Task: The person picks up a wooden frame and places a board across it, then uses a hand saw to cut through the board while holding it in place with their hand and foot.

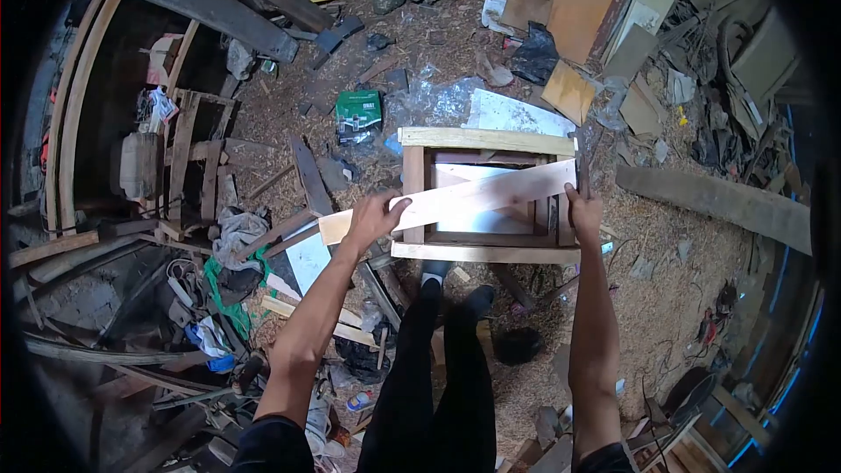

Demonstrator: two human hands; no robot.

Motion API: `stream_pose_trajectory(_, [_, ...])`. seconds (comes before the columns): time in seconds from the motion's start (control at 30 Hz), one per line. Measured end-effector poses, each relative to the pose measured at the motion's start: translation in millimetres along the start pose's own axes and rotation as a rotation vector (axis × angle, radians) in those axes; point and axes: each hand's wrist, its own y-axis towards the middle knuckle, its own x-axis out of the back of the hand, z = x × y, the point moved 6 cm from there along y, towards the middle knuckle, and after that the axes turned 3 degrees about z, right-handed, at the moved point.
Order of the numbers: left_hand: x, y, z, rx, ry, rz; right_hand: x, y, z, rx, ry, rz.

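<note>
Left hand [375, 219] and right hand [585, 212] grip a board [477, 199] aslant over the frame [486, 253], which looks joined; the board seems unfastened

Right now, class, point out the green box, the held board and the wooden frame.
Green box [358, 112], head view: its printed face.
Held board [473, 196], head view: middle of its upper face.
Wooden frame [486, 253], head view: its near rail.

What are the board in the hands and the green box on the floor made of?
The board looks like bare, unpainted wood, pale with straight cut edges. The green box is probably printed cardboard, judging by its boxy shape and lettering.
</note>
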Motion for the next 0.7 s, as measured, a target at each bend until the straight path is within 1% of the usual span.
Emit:
stream_pose_trajectory(0.03, [0.1, 1.5, -1.9, 0.009, 0.016, 0.025, 1.0, 0.5, 0.9, 0.006, -0.009, 0.006])
stream_pose_trajectory(0.07, [1.9, 2.7, -3.7, 0.019, 0.035, 0.046, 3.2, 0.1, 2.0, -0.007, -0.073, -0.033])
stream_pose_trajectory(0.13, [1.1, 1.1, -1.8, 0.008, 0.041, 0.004, 4.6, 0.4, 3.2, -0.01, -0.138, -0.068])
stream_pose_trajectory(0.2, [6.1, 6.4, -5.7, -0.023, 0.045, -0.032, 8.3, 3.5, 3.0, -0.041, -0.326, -0.09])
stream_pose_trajectory(0.23, [5.8, 7.4, -8.0, 0.003, 0.038, -0.02, 8.4, 6.8, 1.0, -0.043, -0.244, -0.045])
stream_pose_trajectory(0.3, [8.9, 9.9, -14.8, 0.078, 0.054, 0.027, 14.2, 5.7, 4.4, -0.015, -0.246, -0.084])
stream_pose_trajectory(0.33, [8.2, 13.3, -17.5, 0.073, 0.044, 0.022, 17.4, 6.6, 13.1, 0.015, -0.241, -0.11])
stream_pose_trajectory(0.37, [9.9, 17.8, -20.5, 0.05, 0.053, 0.022, 18.6, 10.6, 9.8, -0.055, -0.27, -0.097])
stream_pose_trajectory(0.47, [17.0, 7.0, -26.9, 0.037, 0.059, 0.023, 33.6, -2.0, 24.9, -0.066, -0.237, -0.114])
stream_pose_trajectory(0.5, [20.8, 2.3, -33.0, -0.004, 0.037, -0.015, 37.2, -5.0, 25.0, -0.047, -0.113, -0.068])
stream_pose_trajectory(0.53, [25.7, -0.3, -38.8, -0.048, 0.017, -0.058, 39.6, -9.6, 25.7, -0.045, -0.116, -0.068])
stream_pose_trajectory(0.6, [26.9, -6.2, -40.3, -0.083, 0.035, -0.081, 46.0, -24.0, 45.9, 0.222, -0.087, -0.129])
stream_pose_trajectory(0.63, [23.6, -8.3, -36.8, -0.045, 0.035, -0.036, 48.9, -27.1, 29.8, -0.147, -0.249, -0.04])
stream_pose_trajectory(0.67, [18.5, -15.4, -32.2, -0.003, 0.032, 0.015, 43.9, -33.8, 37.2, 0.025, -0.219, -0.077])
stream_pose_trajectory(0.7, [18.5, -20.0, -31.7, 0.016, 0.038, 0.019, 40.6, -36.9, 28.8, -0.007, -0.232, -0.068])
